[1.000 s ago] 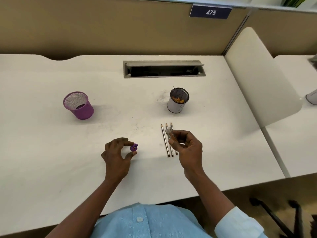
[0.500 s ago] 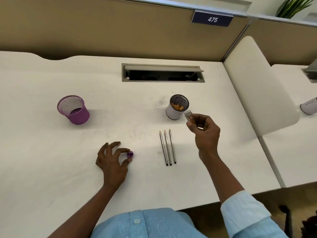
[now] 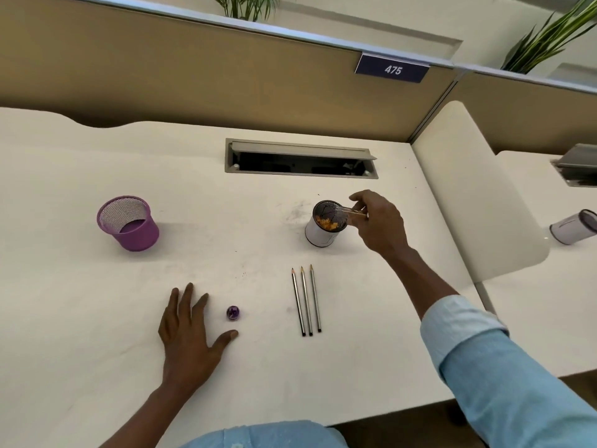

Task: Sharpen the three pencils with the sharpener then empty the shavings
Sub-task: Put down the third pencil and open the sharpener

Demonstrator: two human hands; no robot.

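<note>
Three pencils (image 3: 306, 300) lie side by side on the white desk, their sharpened tips pointing away from me. My right hand (image 3: 379, 224) holds the sharpener's clear shavings container (image 3: 347, 212) tilted over the mouth of a white cup (image 3: 323, 225) that has orange shavings inside. The purple sharpener piece (image 3: 233, 313) sits on the desk left of the pencils. My left hand (image 3: 189, 331) rests flat on the desk with fingers spread, just left of the purple piece and not touching it.
A purple mesh cup (image 3: 127, 223) stands at the left. A cable slot (image 3: 300, 160) is set into the desk behind the white cup. A white divider panel (image 3: 478, 195) rises on the right, with another cup (image 3: 573, 226) beyond it.
My right hand carried the clear container from above the pencils to the white cup and tipped it over the opening. My left hand let go of the purple piece and spread flat.
</note>
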